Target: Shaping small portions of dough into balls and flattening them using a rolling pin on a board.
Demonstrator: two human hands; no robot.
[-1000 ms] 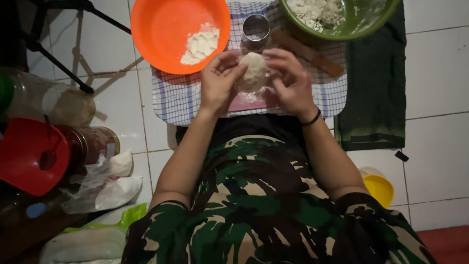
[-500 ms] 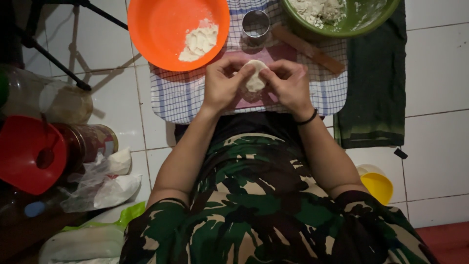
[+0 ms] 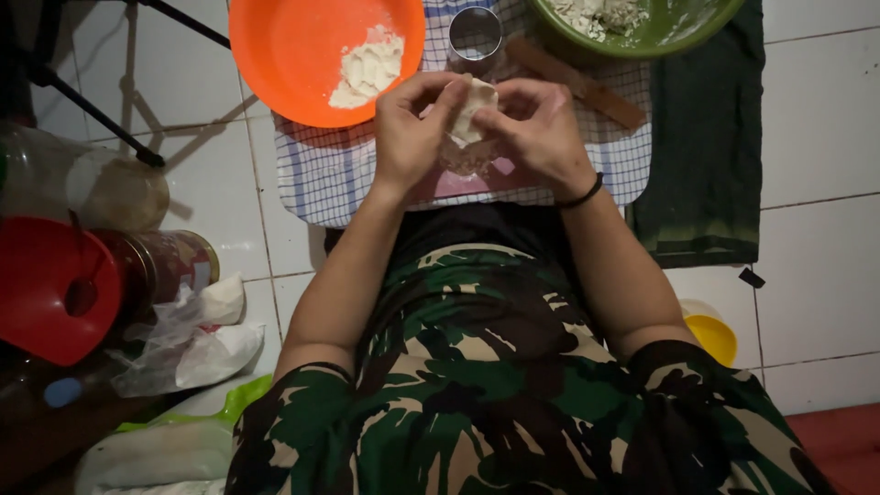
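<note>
Head view: left hand [image 3: 412, 128] and right hand [image 3: 541, 128] pinch a soft, pale dough [image 3: 472, 110] over the checked cloth [image 3: 321, 174], below the orange bowl [image 3: 302, 55]; rounder a second ago, it is now folded

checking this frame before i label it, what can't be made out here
Head view only:
- Dough piece: mostly covered by the left hand and right hand; any filling is hidden.
- Green bowl: cut off by the top edge.
- Metal cup: contents too dark.
- Yellow lid: partly behind the arm.
</note>
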